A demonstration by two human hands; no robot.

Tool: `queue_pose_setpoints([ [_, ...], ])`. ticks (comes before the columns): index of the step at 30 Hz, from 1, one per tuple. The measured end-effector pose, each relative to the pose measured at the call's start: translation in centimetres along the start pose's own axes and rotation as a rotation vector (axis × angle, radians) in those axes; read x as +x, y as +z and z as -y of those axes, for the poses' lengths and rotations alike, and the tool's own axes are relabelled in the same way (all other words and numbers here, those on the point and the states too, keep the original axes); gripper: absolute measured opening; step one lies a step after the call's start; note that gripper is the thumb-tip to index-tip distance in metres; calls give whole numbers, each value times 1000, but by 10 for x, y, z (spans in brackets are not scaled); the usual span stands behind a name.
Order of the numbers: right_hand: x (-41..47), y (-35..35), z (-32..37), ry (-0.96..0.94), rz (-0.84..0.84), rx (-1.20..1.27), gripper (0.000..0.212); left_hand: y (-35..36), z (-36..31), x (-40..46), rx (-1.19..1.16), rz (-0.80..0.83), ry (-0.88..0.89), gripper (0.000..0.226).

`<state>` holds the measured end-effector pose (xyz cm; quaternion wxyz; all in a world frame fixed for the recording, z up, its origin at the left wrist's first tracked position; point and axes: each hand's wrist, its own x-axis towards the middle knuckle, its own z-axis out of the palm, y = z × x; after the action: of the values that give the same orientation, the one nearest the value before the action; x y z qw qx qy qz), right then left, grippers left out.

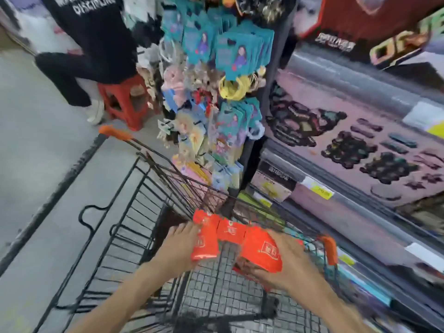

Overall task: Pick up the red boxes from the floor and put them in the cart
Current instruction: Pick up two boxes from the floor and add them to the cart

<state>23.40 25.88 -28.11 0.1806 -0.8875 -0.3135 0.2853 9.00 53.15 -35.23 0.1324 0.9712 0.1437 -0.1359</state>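
I hold several red boxes (pixel 230 239) between both hands, above the inside of a black wire cart (pixel 134 212). My left hand (pixel 182 246) grips the left end of the row. My right hand (pixel 283 255) grips the right end, fingers curled under the rightmost box. The boxes have pale printed labels and hang over the cart's mesh floor (pixel 216 296). The frame is motion-blurred. The cart has orange handle caps (pixel 115 132).
A hanging rack of teal and pastel hair accessories (pixel 216 97) stands just beyond the cart. Shelves with pink display cards (pixel 360 145) run along the right. A person in black sits on a red stool (pixel 125 102) at the upper left. Grey floor (pixel 36 152) lies on the left.
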Motion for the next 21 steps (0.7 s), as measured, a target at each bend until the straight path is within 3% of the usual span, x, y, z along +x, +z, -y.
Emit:
queue_pose_setpoints([
  [4, 24, 54, -23, 79, 45, -45, 109, 61, 23, 43, 98, 100, 14, 86],
  [10, 55, 124, -53, 40, -25, -69, 101, 133, 50, 82, 130, 172, 80, 79],
  [15, 67, 164, -77, 44, 11, -57, 104, 169, 54, 98, 182, 228, 157, 88],
  [21, 75, 184, -83, 25, 14, -99, 101, 176, 63, 107, 202, 154, 133, 84],
])
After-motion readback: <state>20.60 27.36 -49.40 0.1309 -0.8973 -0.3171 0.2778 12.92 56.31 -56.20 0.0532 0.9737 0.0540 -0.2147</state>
